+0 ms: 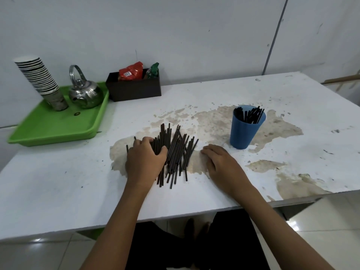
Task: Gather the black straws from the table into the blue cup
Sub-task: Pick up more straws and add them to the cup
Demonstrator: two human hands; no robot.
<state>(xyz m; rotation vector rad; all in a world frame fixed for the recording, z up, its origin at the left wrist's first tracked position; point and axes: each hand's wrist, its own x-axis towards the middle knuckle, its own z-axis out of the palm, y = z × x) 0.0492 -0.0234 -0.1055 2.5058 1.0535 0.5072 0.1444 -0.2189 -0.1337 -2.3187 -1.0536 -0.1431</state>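
1. Black straws [175, 152] lie in a loose pile mid-table [58, 191], over a worn brown patch.
2. Left hand [145, 158] sits on the pile's left side, fingers curled round a bunch of straws.
3. Right hand [222, 162] rests flat on the table just right of the pile, fingers relaxed, holding nothing.
4. Blue cup [244, 131] stands upright to the right, well apart from the pile, with some straws already inside.

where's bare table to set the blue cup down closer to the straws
Bare between the right hand and blue cup, and along the table front edge. Crowded: the straw pile under the left hand.
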